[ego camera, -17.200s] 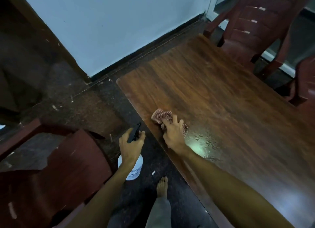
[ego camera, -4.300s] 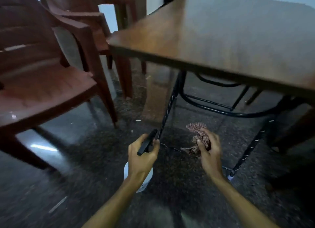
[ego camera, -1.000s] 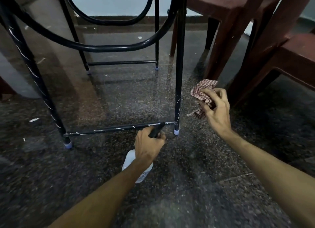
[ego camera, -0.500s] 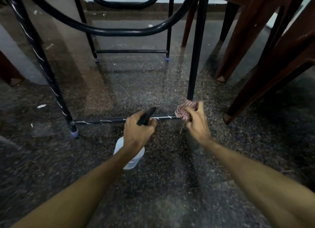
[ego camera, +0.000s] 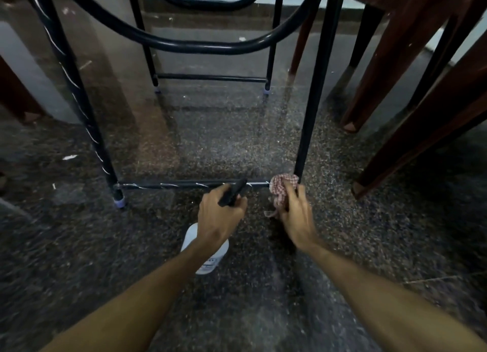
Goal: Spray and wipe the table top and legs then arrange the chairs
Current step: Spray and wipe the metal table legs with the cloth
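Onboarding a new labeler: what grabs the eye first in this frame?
The right hand, low at centre, grips a red checkered cloth at the foot of the black table leg, where the low crossbar meets it. Just left of it, the left hand holds a white spray bottle, its black nozzle toward that bar. Brown chair legs crowd the right edge.

Both forearms are bare along their whole visible length, lean, with faint tendon lines near the wrists. The left hand [ego camera: 218, 216] and right hand [ego camera: 297, 216] are bare as well, their knuckles plainly ridged.
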`<state>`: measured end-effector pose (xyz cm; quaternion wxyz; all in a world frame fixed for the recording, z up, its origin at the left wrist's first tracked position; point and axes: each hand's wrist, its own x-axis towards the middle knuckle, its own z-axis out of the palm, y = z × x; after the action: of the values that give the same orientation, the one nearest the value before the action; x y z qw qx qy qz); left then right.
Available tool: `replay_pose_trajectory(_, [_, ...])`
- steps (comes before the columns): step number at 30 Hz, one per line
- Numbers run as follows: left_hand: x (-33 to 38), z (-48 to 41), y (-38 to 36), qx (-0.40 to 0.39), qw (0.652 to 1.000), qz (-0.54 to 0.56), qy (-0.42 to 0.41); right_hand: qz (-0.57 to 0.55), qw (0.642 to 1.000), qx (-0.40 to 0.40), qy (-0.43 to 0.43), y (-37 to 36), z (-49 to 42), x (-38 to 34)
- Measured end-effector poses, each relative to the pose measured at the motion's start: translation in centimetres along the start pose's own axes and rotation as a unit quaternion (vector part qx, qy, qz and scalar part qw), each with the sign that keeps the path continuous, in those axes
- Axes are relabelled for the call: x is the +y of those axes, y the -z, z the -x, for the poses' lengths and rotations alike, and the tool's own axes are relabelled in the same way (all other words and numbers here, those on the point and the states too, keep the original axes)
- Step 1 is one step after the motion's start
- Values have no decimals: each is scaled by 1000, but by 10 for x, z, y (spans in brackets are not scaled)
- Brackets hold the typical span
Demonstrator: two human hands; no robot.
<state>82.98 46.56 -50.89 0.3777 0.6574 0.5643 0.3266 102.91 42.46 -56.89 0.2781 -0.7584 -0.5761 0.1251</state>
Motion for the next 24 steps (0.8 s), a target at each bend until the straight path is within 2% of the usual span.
replay_pose_trajectory(3, [-10, 1, 3, 9, 1000, -16, 19, -12, 999, 3, 47, -16, -32, -36])
replay_pose_trajectory(5, [-17, 5, 9, 18, 1000, -11, 24, 31, 999, -9, 42, -23, -39, -39])
replay_pose_trajectory(9, [-27, 10, 38, 32, 998, -2, 49, 72, 997, 19, 32, -7, -29, -15])
replay_pose_trajectory(12, [-41, 11, 47, 34, 996, -13, 79, 84, 995, 32, 46, -5, -36, -38])
replay_pose_trajectory(14, [-43, 17, 47, 39, 994, -26, 94, 55, 994, 69, 67, -2, -39, -60])
replay_pose_trajectory(18, [-40, 26, 47, 53, 991, -18, 125, 17, 988, 151, 32, 22, -36, -60])
replay_pose_trajectory(24, [-47, 29, 68, 126, 977, -33, 168, 25, 992, 124, 22, 24, -31, -54])
